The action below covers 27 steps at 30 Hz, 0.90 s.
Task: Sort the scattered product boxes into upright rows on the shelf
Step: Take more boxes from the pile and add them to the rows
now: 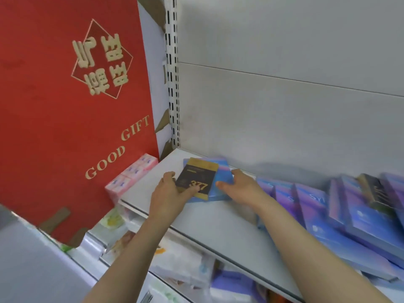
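Black and gold box (pixel 196 178), printed "377", lies flat on top of a blue box (pixel 220 182); the pair sits on the white shelf (pixel 218 224), toward its left end and close to the back panel (pixel 284 119).

Left hand (pixel 172 193) holds the black box from the left, thumb across its near face, fingers curled at its left edge. Right hand (pixel 240 186) grips the blue box at its right side, thumb on top; the other fingers are hidden behind the box. Hands are apart, one at each side of the stacked pair. Both forearms are bare and reach in from below.

Right of the black box: a run of blue-purple boxes (pixel 317 211) on the same shelf, leaning and overlapping, not upright. One dark box (pixel 373 191) lies among them near the right edge. Motion blur here; lettering is mostly unreadable.

Left of the black box, past the shelf end: pink packs (pixel 131 176) in a line. Further left, a big red gift box (pixel 72 106) with gold characters and "GOOD GIFT", seen tilted.

Behind the black box and to the left, a slotted upright (pixel 172 73) runs up beside the back panel.

Below the black box: a lower shelf with pale packets (pixel 179 265), blurred.
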Tool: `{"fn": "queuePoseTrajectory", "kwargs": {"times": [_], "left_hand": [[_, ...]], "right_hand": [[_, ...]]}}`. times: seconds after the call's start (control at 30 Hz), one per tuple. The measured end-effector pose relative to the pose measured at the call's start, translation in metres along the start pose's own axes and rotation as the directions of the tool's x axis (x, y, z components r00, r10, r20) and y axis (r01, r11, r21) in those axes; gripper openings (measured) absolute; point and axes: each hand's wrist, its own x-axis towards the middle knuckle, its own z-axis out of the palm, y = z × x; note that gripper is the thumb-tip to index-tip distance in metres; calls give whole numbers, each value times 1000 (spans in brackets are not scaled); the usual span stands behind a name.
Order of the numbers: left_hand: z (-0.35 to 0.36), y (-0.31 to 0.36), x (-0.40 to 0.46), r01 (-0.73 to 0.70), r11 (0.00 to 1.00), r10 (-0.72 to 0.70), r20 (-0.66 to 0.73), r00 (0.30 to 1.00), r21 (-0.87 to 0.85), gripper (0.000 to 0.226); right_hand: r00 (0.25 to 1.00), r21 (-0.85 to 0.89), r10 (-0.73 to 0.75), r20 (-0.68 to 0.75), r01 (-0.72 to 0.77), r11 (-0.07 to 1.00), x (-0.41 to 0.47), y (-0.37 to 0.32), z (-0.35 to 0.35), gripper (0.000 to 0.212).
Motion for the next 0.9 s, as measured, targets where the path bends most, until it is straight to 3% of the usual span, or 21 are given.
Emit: {"fn": "queuePoseTrajectory", "kwargs": {"times": [0.07, 0.17, 0.27, 0.33, 0.4, 0.57, 0.7, 0.9], "left_hand": [[-2, 0, 6, 53, 997, -48, 77, 996, -62, 88], [-10, -6, 15, 108, 981, -87, 129, 988, -162, 57], [-15, -13, 21, 160, 916, -68, 253, 965, -366, 33], [-18, -14, 18, 207, 829, -74, 265, 961, -519, 37], [-22, -13, 14, 233, 702, -88, 244, 966, -673, 44], [-39, 5, 2, 181, 530, 72, 257, 964, -829, 20], [-39, 27, -21, 153, 506, 122, 246, 962, -849, 18], [-11, 77, -89, 134, 547, 248, 313, 917, -826, 21]], "right_hand": [[992, 173, 113, -60, -102, 980, 3, -7, 4, 71], [962, 527, 261, -72, -186, 829, 0, -10, 4, 58], [953, 747, 302, 10, -208, 631, -11, -10, 10, 41], [959, 820, 283, 8, -168, 548, -25, -14, 11, 27], [963, 853, 264, -50, -96, 513, -40, -17, 3, 20], [901, 809, 303, -311, 84, 582, -82, -15, -31, 28], [848, 802, 303, -434, 210, 559, -125, -2, -49, 34], [761, 757, 315, -567, 332, 563, -196, 50, -72, 29]]}}
